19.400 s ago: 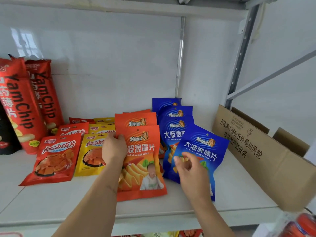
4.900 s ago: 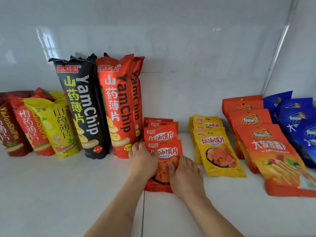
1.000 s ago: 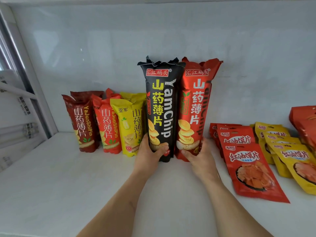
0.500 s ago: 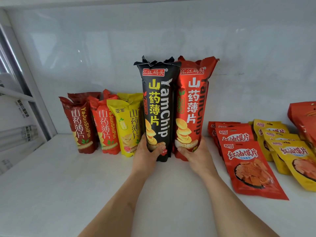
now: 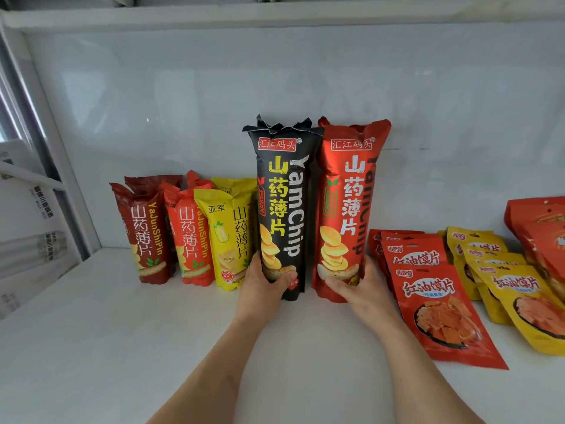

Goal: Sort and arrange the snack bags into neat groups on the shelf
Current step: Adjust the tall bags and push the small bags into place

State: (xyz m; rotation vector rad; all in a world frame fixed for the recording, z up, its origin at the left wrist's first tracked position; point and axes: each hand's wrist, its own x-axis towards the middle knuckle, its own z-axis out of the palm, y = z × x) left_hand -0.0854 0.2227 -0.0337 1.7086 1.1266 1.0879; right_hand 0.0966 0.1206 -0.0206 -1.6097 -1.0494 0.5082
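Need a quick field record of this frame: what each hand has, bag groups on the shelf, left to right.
left hand: left hand grips the base of the tall black YamChip bag, upright
right hand: right hand grips the base of the tall red YamChip bag, upright, beside the black one
left group: short dark red bags, short red bags and short yellow bags, standing
right group: flat red pouches, then flat yellow pouches, in overlapping rows
far right: orange-red bags, cut off by the frame
surface: white shelf

A white shelf (image 5: 91,347) carries snack bags: three short yam chip bags (image 5: 189,234) standing at left, a tall black bag (image 5: 282,209) and tall red bag (image 5: 347,209) upright at centre, flat red pouches (image 5: 440,304) and yellow pouches (image 5: 516,298) at right.
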